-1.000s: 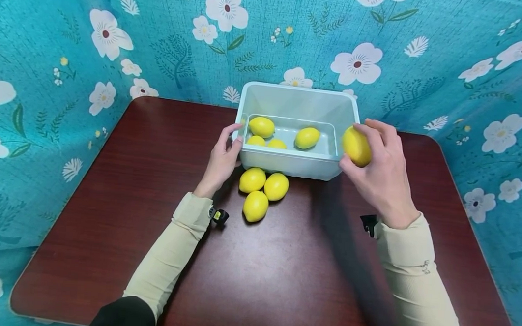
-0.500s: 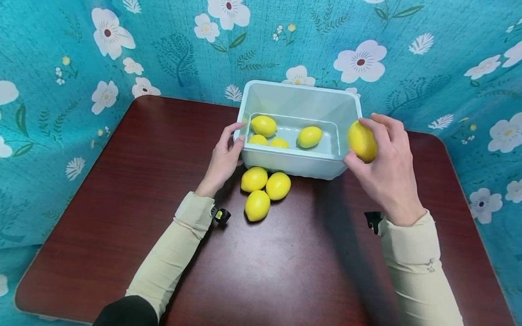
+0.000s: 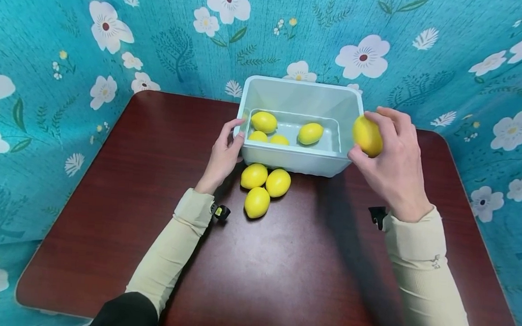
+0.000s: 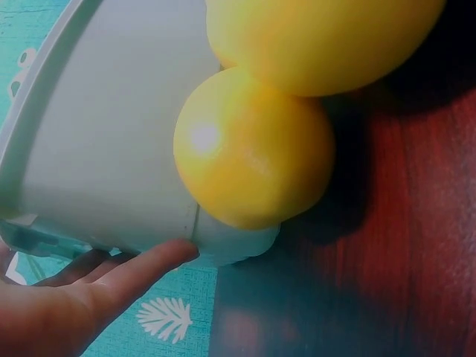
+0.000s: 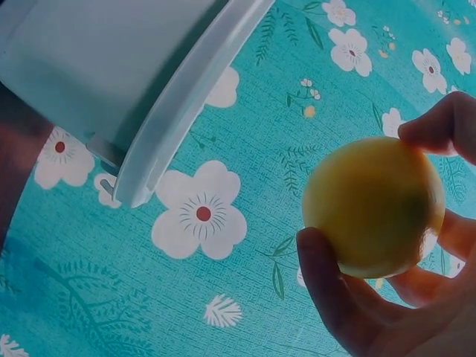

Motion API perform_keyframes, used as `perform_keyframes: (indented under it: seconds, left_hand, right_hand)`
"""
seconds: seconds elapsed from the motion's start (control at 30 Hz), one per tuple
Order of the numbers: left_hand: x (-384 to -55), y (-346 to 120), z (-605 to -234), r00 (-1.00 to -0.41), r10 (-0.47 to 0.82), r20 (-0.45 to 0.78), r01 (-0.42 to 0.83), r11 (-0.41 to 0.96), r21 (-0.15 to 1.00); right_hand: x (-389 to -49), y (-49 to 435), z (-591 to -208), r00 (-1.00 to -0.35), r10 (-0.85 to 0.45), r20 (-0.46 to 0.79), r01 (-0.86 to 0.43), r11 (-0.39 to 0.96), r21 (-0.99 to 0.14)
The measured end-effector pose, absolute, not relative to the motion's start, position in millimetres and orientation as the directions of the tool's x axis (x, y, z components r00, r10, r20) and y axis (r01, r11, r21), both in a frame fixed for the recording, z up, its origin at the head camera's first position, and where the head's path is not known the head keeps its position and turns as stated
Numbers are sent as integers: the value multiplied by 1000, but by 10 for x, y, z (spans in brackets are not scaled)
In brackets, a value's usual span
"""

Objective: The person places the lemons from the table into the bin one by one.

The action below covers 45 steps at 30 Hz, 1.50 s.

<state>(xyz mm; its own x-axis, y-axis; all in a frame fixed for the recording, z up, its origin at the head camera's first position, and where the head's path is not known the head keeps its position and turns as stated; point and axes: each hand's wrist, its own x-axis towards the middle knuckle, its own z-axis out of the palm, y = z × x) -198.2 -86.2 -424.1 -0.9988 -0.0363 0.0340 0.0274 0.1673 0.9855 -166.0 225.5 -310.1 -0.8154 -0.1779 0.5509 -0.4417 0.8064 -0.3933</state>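
A pale blue plastic bin stands toward the back of the table, with several lemons inside. At its left end my left hand holds the rim, the thumb at the front corner; the left wrist view has its fingers lying along the bin's side. My right hand pinches a lemon between thumb and fingers, just beyond the bin's right end. From the right wrist, that lemon appears apart from the bin's rim.
Three more lemons touch one another on the dark red wooden table, right in front of the bin. A turquoise flowered cloth rises behind the table and along both sides. My right arm's shadow falls across the tabletop.
My right hand has shifted slightly right and up with the lemon, a little farther from the bin's right rim. The left hand keeps its place on the bin. The head view has tilted slightly.
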Motion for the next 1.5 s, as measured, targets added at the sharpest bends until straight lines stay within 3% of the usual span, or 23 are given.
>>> perform_keyframes:
  seconds: [0.93, 1.5]
  left_hand:
    - [-2014, -858, -4263, -997, -49, 61, 52, 174, 983]
    - [-1988, -869, -4270, -997, -54, 61, 50, 185, 982]
  right_hand:
    - [-1701, 2249, -3098, -823, -173, 542, -421, 826, -375]
    - [-1841, 2283, -3281, -847, -187, 498, -427, 797, -427]
